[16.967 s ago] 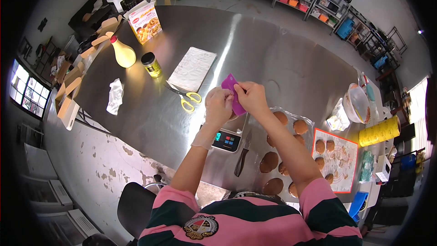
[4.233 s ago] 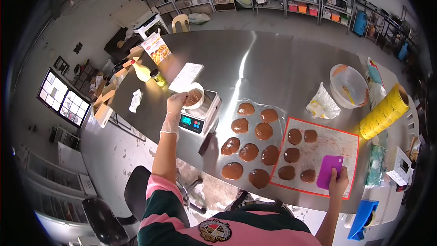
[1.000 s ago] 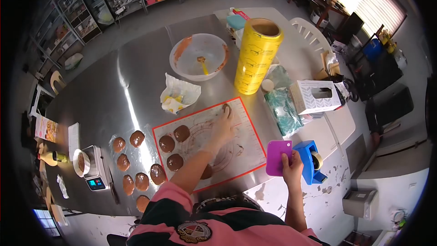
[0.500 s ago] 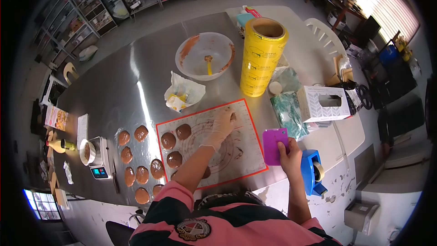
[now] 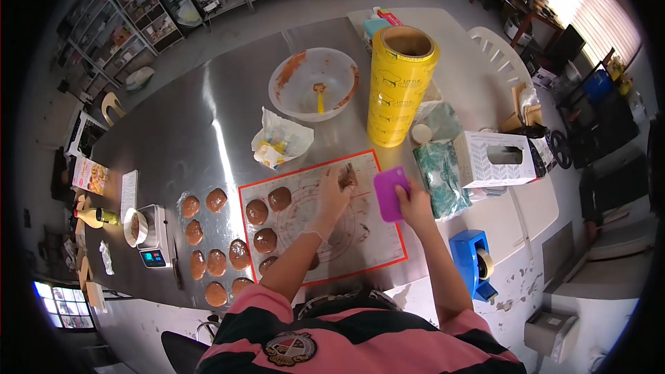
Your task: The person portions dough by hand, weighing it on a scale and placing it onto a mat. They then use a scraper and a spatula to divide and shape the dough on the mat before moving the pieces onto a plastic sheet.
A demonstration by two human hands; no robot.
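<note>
My left hand (image 5: 334,197), in a clear glove, is over the middle of the red-edged baking mat (image 5: 377,256). Its fingers are curled, with brown dough or smears at the tips; what they hold, if anything, I cannot make out. A purple dough scraper (image 5: 389,194) is gripped in my right hand (image 5: 417,206) above the mat's right edge. Brown smears mark the mat's surface. Flattened chocolate dough balls (image 5: 265,240) sit along its left side, and several more glossy dough balls (image 5: 239,255) lie on plastic film to the left.
Behind the mat are a smeared bowl (image 5: 284,100) with a yellow spatula (image 5: 320,100), a crumpled wrapper (image 5: 287,140) and a tall yellow film roll (image 5: 400,97). A scale (image 5: 154,235) stands at left; a glove box (image 5: 495,159) and blue tape dispenser (image 5: 471,260) at right.
My right hand has brought the purple scraper up and leftward, from beside the mat to over its right edge. My left hand has shifted only slightly, its fingers turning.
</note>
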